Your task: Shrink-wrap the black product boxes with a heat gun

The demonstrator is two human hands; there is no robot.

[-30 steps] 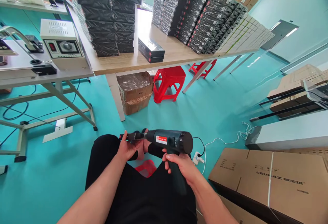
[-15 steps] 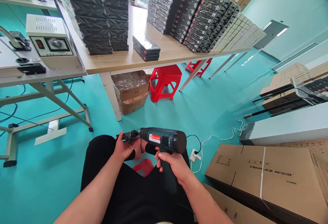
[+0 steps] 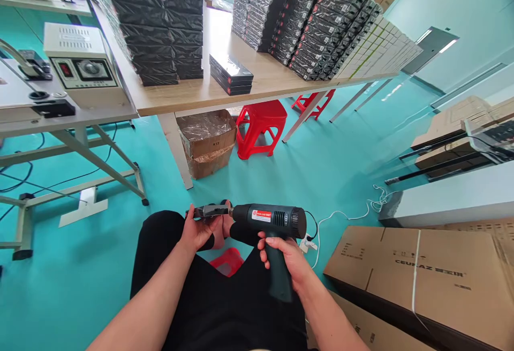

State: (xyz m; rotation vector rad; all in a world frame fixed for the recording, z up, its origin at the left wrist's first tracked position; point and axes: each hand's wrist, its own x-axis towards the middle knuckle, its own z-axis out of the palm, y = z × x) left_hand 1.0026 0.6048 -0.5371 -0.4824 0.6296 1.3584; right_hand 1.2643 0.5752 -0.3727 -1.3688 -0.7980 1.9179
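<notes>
My right hand (image 3: pixel 283 254) is wrapped round the grip of a dark heat gun (image 3: pixel 267 219) with a red and white label. The gun lies level above my lap, its nozzle aimed left. My left hand (image 3: pixel 198 231) grips a small flat dark box (image 3: pixel 210 211) just in front of the nozzle. The box looks shiny like the film-wrapped ones on the table, but its details are too small to tell. Whether the nozzle touches it I cannot make out.
Ahead, a wooden table (image 3: pixel 184 99) bears stacks of black boxes (image 3: pixel 156 30) and a short pile of boxes (image 3: pixel 231 74). Beneath stand a carton (image 3: pixel 211 147) and a red stool (image 3: pixel 261 126). Large cartons (image 3: pixel 401 276) and a white power strip (image 3: pixel 307 244) are at my right.
The heat gun has shifted right with my right hand, so its nozzle sits farther from my left hand. The small box is turned and shows more of its side.
</notes>
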